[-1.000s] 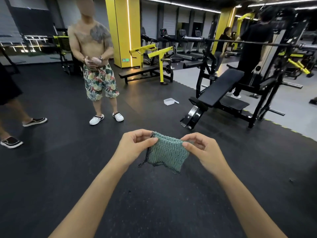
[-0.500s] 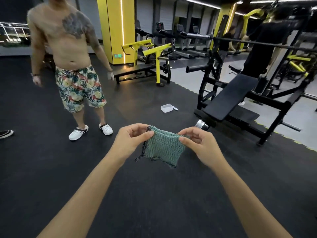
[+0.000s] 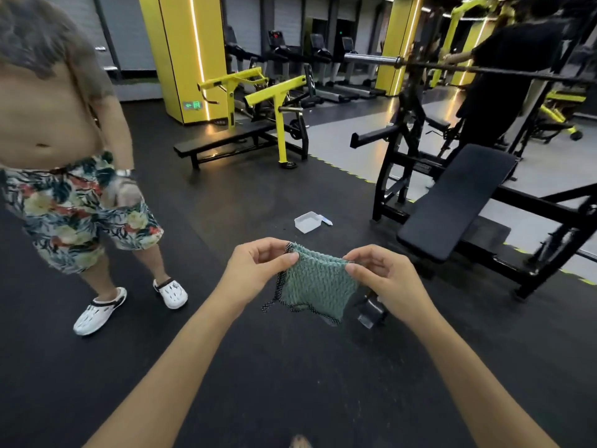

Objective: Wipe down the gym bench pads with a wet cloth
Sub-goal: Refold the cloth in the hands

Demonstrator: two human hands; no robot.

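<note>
At frame centre the left hand (image 3: 255,273) and right hand (image 3: 384,279) each pinch a top corner of the green cloth (image 3: 315,286), while the black bench pad (image 3: 458,202) slants at right.

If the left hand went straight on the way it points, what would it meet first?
The green cloth that the left hand pinches; beyond it, likely the right hand, though depth is unclear.

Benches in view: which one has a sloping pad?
The black-framed bench on the right; its pad slopes, while the yellow-framed bench behind lies flat.
</note>
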